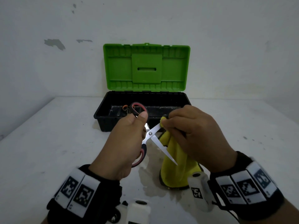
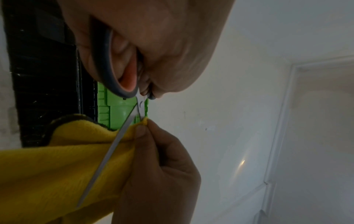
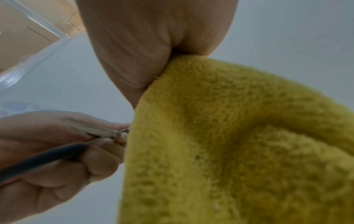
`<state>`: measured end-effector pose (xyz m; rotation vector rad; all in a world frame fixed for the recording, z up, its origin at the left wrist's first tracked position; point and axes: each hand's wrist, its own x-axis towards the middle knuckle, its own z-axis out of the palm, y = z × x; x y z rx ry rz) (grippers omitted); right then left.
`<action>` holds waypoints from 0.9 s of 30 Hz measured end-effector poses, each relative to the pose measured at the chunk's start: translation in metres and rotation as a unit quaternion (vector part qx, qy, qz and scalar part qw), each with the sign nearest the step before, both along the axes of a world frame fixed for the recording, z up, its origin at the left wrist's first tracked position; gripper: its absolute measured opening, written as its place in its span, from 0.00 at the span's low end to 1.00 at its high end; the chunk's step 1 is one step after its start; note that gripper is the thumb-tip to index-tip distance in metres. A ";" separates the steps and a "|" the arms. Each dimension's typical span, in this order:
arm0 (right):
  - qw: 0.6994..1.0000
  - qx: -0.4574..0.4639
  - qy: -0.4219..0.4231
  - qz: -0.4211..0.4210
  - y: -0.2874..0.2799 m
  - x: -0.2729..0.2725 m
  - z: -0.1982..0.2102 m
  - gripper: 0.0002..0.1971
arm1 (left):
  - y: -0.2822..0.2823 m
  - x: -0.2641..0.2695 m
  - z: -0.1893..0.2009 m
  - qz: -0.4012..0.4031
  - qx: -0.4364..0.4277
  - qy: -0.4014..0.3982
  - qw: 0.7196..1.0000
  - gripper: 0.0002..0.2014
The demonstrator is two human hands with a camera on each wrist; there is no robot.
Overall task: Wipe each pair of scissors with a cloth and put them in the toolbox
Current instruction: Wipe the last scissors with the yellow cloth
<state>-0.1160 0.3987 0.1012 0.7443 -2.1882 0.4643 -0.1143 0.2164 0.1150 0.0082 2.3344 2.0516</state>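
Observation:
My left hand (image 1: 126,139) grips the red-and-black handles of a pair of scissors (image 1: 152,135), whose blades are spread wide apart above the table. My right hand (image 1: 186,135) pinches a yellow cloth (image 1: 176,167) around the upper blade near its tip, and the rest of the cloth hangs down to the table. The lower blade points down across the cloth (image 2: 57,166). In the left wrist view the scissors (image 2: 122,131) cross the cloth. The right wrist view is filled by the cloth (image 3: 239,144). Behind stands the toolbox (image 1: 103,117), black with its green lid (image 1: 145,68) raised; other scissors (image 1: 125,108) lie inside.
The white table (image 1: 48,143) runs up to a pale wall (image 1: 64,29). A damp patch (image 1: 150,185) marks the table under the cloth. Tracking bands with printed markers wrap both wrists.

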 end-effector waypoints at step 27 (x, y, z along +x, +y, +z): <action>0.998 -0.051 -0.021 -0.020 0.028 -0.006 -0.008 0.07 | -0.003 -0.009 -0.008 -0.045 -0.017 0.044 0.998 0.21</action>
